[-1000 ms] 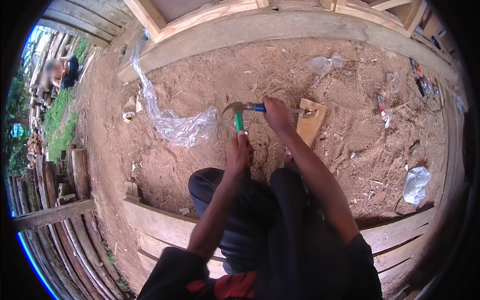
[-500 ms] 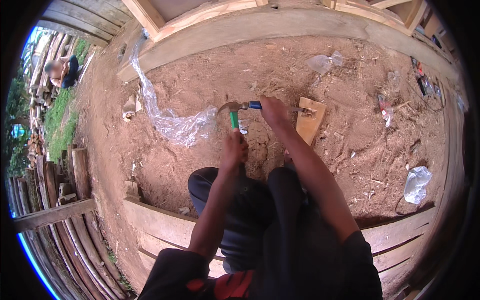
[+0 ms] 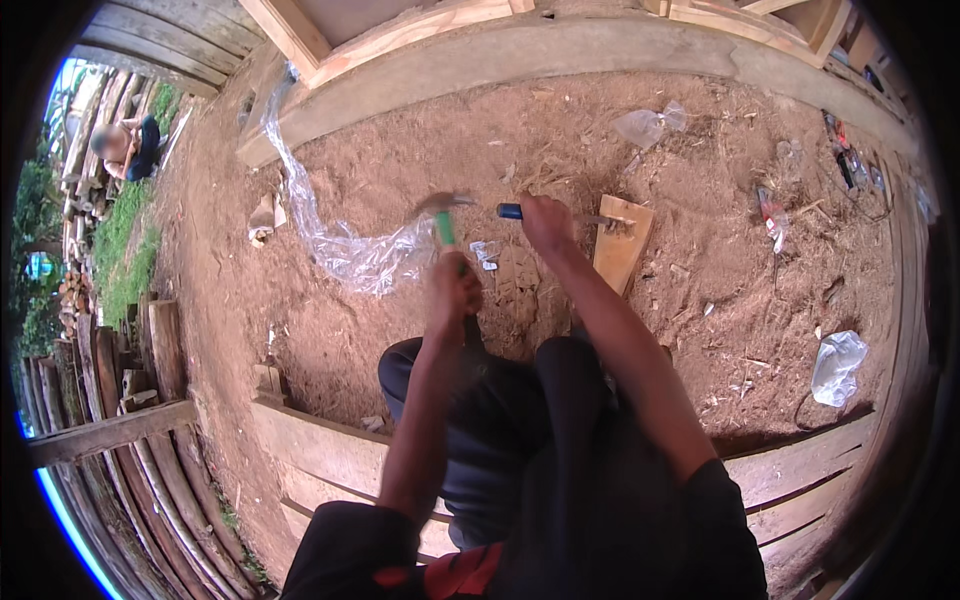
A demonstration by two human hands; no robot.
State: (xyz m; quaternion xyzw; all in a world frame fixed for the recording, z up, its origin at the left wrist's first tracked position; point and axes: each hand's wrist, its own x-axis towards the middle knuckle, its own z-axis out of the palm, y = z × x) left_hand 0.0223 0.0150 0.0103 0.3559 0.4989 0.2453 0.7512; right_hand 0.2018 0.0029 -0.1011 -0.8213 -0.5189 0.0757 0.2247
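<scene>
My left hand (image 3: 452, 292) grips a hammer (image 3: 443, 212) by its green and black handle, the metal head raised above the dirt. My right hand (image 3: 545, 222) holds a chisel-like tool with a blue handle (image 3: 510, 211), lying level, its metal shaft reaching right onto a small pale wooden block (image 3: 622, 243). The hammer head hangs just left of the blue handle's end, a little apart from it. My knees in dark trousers sit below both hands.
Reddish dirt ground (image 3: 420, 150) with a long strip of clear plastic (image 3: 340, 250) at the left, plastic bags (image 3: 838, 365) (image 3: 648, 125), timber beams (image 3: 520, 50) at the far side, planks (image 3: 330, 455) near me, stacked logs (image 3: 150, 470) at left, and another person (image 3: 128, 148) crouched far left.
The hammer head has drawn up and slightly left, away from the blue handle's end. My right hand and the tool on the block have hardly moved.
</scene>
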